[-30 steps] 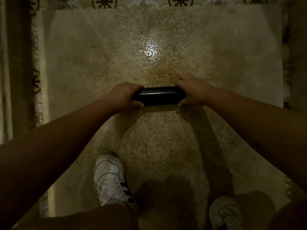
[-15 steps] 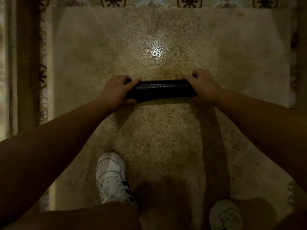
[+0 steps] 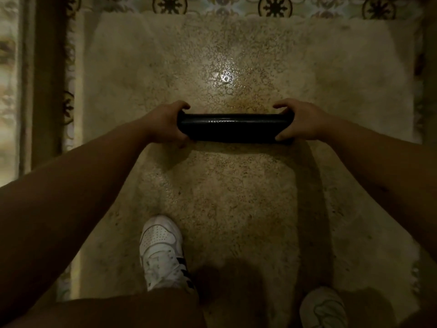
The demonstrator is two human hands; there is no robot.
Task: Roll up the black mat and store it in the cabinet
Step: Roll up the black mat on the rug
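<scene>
black mat (image 3: 233, 127), rolled | left hand (image 3: 165, 125), right hand (image 3: 300, 121): fingers clamped on ends | risk: unrolling if grip slackens | cabinet unseen

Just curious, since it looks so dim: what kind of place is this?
Probably a room in a home. A shaggy beige rug covers the floor, patterned decorative tiles border it, and a curtain-like drape hangs at the left.
</scene>
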